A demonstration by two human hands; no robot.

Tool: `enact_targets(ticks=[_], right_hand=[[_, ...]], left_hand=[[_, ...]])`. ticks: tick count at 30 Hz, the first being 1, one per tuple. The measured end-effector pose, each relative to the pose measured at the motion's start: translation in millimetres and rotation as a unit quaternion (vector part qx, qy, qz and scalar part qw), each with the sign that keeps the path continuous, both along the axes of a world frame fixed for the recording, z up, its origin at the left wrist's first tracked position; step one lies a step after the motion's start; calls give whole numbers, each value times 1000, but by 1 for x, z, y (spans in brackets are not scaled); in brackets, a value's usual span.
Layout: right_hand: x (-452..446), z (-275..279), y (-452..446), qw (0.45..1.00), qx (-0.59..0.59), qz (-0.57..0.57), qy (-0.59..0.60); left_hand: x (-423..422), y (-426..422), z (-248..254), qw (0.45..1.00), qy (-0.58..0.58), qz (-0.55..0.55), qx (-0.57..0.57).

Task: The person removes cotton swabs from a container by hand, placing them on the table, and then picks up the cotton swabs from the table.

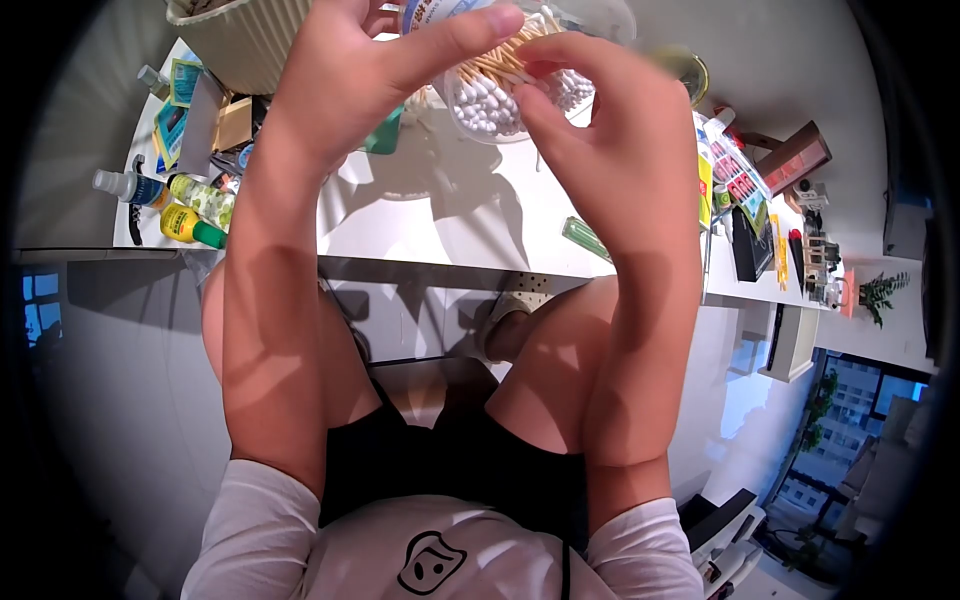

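Note:
At the top of the head view, a clear plastic tub (473, 132) holds many white-tipped cotton swabs (488, 105) with wooden sticks. My left hand (385, 60) is closed around a clear pack with a blue and white label (432, 12). Its thumb stretches over the swabs, while its other fingers are mostly hidden behind the pack. Thumb and fingers of my right hand (610, 100) pinch together at a bunch of swabs above the tub. How many sticks they grip is hidden.
A ribbed cream pot (245, 45) stands at the back left of the white table (440, 225). Bottles, including a yellow one with a green cap (190, 226), crowd the left side. A green clear item (585, 238) lies near the front edge. Boxes and a black case (750, 243) sit right.

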State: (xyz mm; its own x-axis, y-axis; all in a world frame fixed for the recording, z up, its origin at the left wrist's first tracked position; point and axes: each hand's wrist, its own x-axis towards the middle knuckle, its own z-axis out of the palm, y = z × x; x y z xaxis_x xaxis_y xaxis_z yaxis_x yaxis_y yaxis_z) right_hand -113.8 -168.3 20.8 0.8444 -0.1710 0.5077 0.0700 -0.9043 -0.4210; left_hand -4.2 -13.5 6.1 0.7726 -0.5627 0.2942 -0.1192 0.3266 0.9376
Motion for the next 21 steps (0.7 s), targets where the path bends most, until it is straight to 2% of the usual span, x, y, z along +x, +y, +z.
enact_targets(ticks=[2, 5, 7, 12, 14, 17, 21], right_hand=[[2, -4, 2, 1000, -1, 2, -12], [4, -4, 6, 998, -55, 3, -37], [4, -3, 8, 995, -104, -10, -9], [6, -7, 5, 996, -90, -10, 0], [6, -7, 3, 996, -84, -11, 5], [8, -7, 2, 997, -79, 0, 25], [9, -11, 3, 995, -101, 5, 9]], left_hand=[[-1, 0, 5, 998, -6, 26, 52], [11, 2, -13, 999, -33, -2, 25], [6, 5, -7, 999, -34, -16, 4], [5, 6, -4, 998, -54, -19, -8], [4, 4, -3, 998, -54, 10, 29], [13, -1, -18, 996, -83, 21, 29], [3, 3, -2, 997, -60, 8, 37]])
